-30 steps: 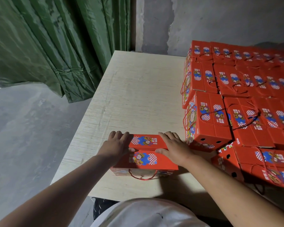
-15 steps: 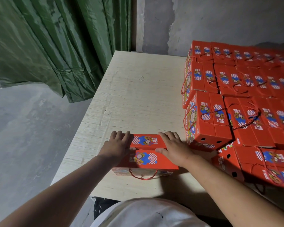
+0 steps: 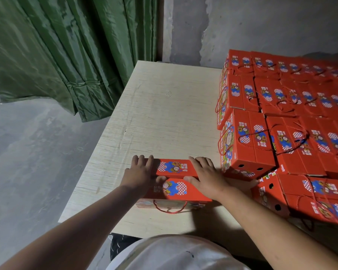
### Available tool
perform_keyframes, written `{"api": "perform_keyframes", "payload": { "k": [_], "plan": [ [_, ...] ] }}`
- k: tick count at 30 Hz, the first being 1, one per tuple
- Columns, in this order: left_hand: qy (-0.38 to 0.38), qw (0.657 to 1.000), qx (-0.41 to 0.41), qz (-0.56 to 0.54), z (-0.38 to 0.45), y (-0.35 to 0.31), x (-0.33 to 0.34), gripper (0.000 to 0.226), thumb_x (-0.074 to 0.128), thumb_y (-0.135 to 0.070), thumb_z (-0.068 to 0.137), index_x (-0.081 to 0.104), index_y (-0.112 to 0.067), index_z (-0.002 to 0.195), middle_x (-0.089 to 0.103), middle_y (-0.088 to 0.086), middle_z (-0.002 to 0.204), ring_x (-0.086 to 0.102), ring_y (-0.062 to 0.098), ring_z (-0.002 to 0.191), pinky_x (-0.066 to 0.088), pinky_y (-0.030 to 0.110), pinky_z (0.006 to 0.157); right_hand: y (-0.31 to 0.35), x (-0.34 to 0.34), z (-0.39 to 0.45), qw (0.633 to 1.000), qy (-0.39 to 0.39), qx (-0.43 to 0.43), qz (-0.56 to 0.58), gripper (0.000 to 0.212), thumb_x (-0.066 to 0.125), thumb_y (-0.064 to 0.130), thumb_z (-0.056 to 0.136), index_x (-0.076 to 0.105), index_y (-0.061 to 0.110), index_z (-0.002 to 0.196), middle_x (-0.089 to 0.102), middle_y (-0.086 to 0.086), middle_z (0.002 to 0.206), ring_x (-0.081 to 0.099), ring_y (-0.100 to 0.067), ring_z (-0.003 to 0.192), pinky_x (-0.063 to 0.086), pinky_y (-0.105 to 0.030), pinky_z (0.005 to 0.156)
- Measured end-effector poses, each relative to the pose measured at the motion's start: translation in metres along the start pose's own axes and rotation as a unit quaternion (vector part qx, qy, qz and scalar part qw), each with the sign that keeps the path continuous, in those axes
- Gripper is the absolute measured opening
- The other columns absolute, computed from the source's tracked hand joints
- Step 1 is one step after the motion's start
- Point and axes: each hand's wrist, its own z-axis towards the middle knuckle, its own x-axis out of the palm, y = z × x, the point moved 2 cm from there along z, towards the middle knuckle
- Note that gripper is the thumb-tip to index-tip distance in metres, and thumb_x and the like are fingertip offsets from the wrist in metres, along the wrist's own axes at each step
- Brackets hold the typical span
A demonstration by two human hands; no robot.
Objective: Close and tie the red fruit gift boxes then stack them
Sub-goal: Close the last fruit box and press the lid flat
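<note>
Left hand (image 3: 140, 173) lies flat on the left end of the red gift box (image 3: 175, 179), fingers straight and spread over the far flap, thumb on the near flap. Right hand (image 3: 207, 176) presses likewise on the right end, fingers extended, thumb laid along the seam. Neither grip curls round anything; both press down.

The box sits between and under the two palms, on the tabletop (image 3: 164, 117). Its two top flaps meet along a centre seam; each bears a blue-and-checkered cartoon print. A red cord handle (image 3: 170, 208) hangs in a loop over the near side face.

Just right of the right hand stands the stack of closed boxes (image 3: 281, 121), several tiers, nearly touching the wrist. Beyond and left of the grip is bare tabletop. The tabletop's left edge lies near the left hand; past it hang green curtains (image 3: 66, 55).
</note>
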Motion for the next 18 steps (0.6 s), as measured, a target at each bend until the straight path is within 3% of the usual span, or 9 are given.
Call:
{"api": "perform_keyframes", "payload": {
  "k": [5,13,16,18],
  "plan": [
    [0.001,0.999,-0.039,0.028,0.001,-0.015,-0.003,0.1,0.036,-0.096,0.078,0.036,-0.02,0.142,0.047,0.009,0.137,0.037,0.029,0.132,0.054,0.045,0.087,0.002,0.002,0.001,1.0,-0.004,0.021,0.01,0.094,0.035,0.085,0.088,0.018,0.028,0.161,0.033,0.006,0.148,0.028,-0.016,0.14,0.041,-0.038,0.111],
    [0.003,0.998,-0.036,0.056,0.004,-0.017,0.004,0.104,0.027,-0.093,0.082,0.025,-0.016,0.153,0.04,0.015,0.146,0.031,0.036,0.141,0.05,0.047,0.093,0.011,0.007,0.001,0.998,-0.037,0.036,-0.022,0.087,0.045,0.075,0.093,0.028,0.021,0.158,0.04,-0.002,0.143,0.034,-0.023,0.137,0.044,-0.038,0.109],
    [0.01,0.999,-0.028,0.035,0.004,-0.011,0.006,0.101,0.028,-0.09,0.085,0.024,-0.017,0.154,0.036,0.017,0.152,0.024,0.039,0.149,0.048,0.05,0.1,0.011,0.007,0.001,0.999,-0.037,0.032,0.002,0.088,0.044,0.076,0.092,0.029,0.021,0.158,0.038,-0.001,0.144,0.032,-0.022,0.139,0.039,-0.038,0.114],
    [0.001,1.0,-0.009,-0.022,0.003,-0.002,0.01,0.089,0.033,-0.08,0.095,0.023,-0.018,0.159,0.028,0.018,0.162,0.014,0.039,0.156,0.043,0.055,0.111,0.007,0.008,-0.001,0.998,-0.036,0.026,0.032,0.09,0.034,0.081,0.092,0.026,0.022,0.16,0.034,0.002,0.149,0.026,-0.019,0.145,0.034,-0.038,0.119]
  ]
}}
